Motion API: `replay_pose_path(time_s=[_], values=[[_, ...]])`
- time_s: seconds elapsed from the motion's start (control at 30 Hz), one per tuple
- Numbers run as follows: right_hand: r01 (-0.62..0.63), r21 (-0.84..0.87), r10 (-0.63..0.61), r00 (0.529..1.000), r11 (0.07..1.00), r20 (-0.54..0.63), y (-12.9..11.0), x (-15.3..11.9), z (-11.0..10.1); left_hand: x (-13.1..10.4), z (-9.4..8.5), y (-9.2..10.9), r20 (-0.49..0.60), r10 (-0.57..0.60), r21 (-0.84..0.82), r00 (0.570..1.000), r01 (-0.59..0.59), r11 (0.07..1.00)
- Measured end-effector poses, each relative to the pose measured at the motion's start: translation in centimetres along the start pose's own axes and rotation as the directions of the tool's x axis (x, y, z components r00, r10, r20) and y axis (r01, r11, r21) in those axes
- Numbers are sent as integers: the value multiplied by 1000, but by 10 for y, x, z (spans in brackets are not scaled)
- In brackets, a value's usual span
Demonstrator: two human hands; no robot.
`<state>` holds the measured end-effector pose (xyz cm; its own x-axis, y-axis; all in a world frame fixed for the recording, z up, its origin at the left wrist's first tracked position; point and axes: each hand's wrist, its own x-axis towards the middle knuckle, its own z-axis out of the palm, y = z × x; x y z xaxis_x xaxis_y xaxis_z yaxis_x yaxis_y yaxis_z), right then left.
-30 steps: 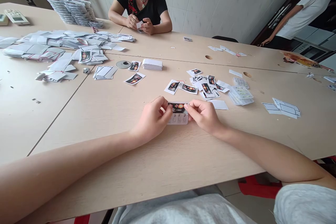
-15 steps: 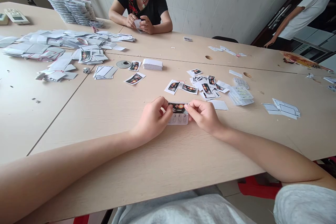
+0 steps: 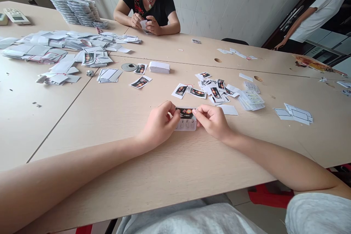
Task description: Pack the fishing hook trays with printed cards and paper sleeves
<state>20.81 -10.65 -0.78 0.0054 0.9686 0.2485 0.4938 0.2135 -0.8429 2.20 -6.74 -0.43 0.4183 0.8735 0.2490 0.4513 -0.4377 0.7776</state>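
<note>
Both hands meet at a small clear plastic pack (image 3: 187, 125) with hook-like pieces in its cells and a black printed card (image 3: 186, 113) along its upper part. My left hand (image 3: 162, 121) pinches the left end between thumb and fingers. At the right end, my right hand (image 3: 212, 120) presses its thumb on the card, fingers behind. Just beyond lie scattered black printed cards (image 3: 216, 94), a white card (image 3: 229, 109) and a pile of clear packs (image 3: 251, 100). Two more printed cards, one of them at the left (image 3: 140, 82), rest near a white stack (image 3: 159, 67).
A large heap of white cards (image 3: 41, 49) covers the left of the table (image 3: 131, 179). Behind it rise stacked clear packs (image 3: 79, 11). Opposite, a person (image 3: 148, 11) holds a small card. Another person stands far right. White cards (image 3: 294, 113) lie at the right.
</note>
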Motion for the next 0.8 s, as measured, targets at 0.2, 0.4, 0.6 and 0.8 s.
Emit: replay_pose_path(time_s=[0.2, 0.4, 0.6, 0.8], values=[[-2, -2, 2, 1000, 1000, 2, 1, 0, -1, 0, 0, 0, 9, 2, 0, 1000, -2, 1000], [0, -25, 0, 1000, 1000, -5, 1, 0, -1, 0, -1, 2, 5, 2, 22, 1000, -2, 1000], [2, -19, -2, 1000, 1000, -3, 1, 0, 0, 0, -1, 3, 10, 3, -5, 1000, -3, 1000], [37, 61, -37, 999, 997, 13, 4, 3, -1, 2, 0, -2, 26, -20, -92, 999, 22, 996]])
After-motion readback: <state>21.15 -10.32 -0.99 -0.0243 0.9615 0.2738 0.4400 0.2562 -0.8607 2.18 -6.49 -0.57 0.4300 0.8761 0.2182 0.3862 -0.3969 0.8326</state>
